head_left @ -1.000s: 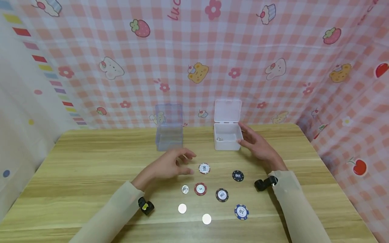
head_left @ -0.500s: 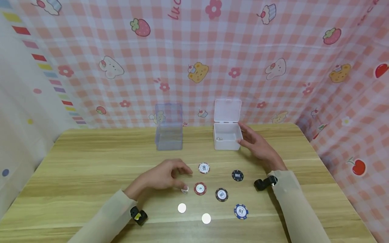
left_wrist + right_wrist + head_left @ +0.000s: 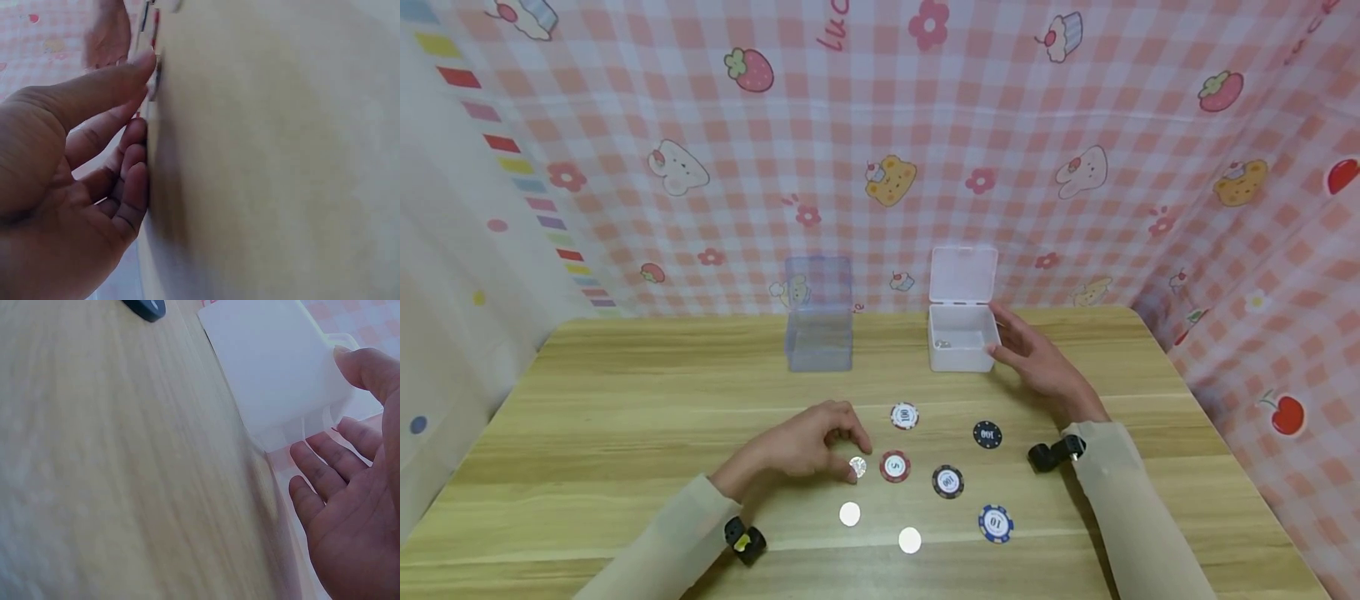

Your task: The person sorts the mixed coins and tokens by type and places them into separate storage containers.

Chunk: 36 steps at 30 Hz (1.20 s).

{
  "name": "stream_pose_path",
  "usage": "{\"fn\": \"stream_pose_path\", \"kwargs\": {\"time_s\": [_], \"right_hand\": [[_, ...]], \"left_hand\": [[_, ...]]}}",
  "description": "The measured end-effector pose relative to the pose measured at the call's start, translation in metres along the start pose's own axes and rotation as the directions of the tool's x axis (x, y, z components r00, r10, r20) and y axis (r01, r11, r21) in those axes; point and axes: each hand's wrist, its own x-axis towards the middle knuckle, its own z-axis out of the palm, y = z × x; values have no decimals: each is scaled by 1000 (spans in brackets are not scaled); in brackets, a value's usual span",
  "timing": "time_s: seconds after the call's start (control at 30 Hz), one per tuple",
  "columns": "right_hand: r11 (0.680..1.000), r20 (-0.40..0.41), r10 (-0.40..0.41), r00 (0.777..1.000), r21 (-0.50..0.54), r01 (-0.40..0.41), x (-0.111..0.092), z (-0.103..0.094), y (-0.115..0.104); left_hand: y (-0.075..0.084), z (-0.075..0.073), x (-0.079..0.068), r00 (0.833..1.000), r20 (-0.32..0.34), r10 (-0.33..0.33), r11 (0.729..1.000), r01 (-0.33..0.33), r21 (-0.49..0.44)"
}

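"Silver disc there, flat on the table: is it caught?"

"Can't say. The left hand has its thumb tip over the disc's seven o'clock edge and its index fingertip just off one o'clock, but whether they pinch it I can't tell from here"

"Wasn't that hand higher a second ago?"

"Yes, nearer the clear box, with the disc uncovered. Now it has come down round the disc, so I'd judge the reach is done and the work is at taking hold. The disc hasn't left its place"

"And the right hand?"

"Same spot as before: thumb on the rim of the white box, fingers loosely straight along its three o'clock side. Steadying it, I'd guess. Something small and shiny lies inside, toward nine"

"Where's the box from the disc?"

"Between one and two, lid up; the clear box is past eleven, lid up too"

"And the rest?"

"Red chip at three, just beside; white-and-red chip between one and two; farther right, a black-and-white chip, a black chip and a blue chip, all between two and four; a white disc at six, a second white disc near five"
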Motion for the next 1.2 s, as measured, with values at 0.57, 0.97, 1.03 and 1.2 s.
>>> {"fn": "stream_pose_path", "kwargs": {"time_s": [0.57, 0.97, 1.03, 1.2], "right_hand": [[1000, -38, 4, 999, -10, -5, 8, -2, 23], [1000, -30, -3, 1000, -11, 3, 7, -2, 25], [1000, -32, 0, 999, -11, 0, 7, -2, 25], [1000, -44, 6, 999, -14, -7, 8, -2, 25]], "left_hand": [[-3, 6, 3, 999, -40, 6, 998, -4, 63], [0, 6, 4, 998, -59, 33, 994, -27, 105], [1, 6, 5, 998, -59, 29, 994, -23, 107], [5, 5, 8, 999, -45, 3, 996, 0, 85]]}}
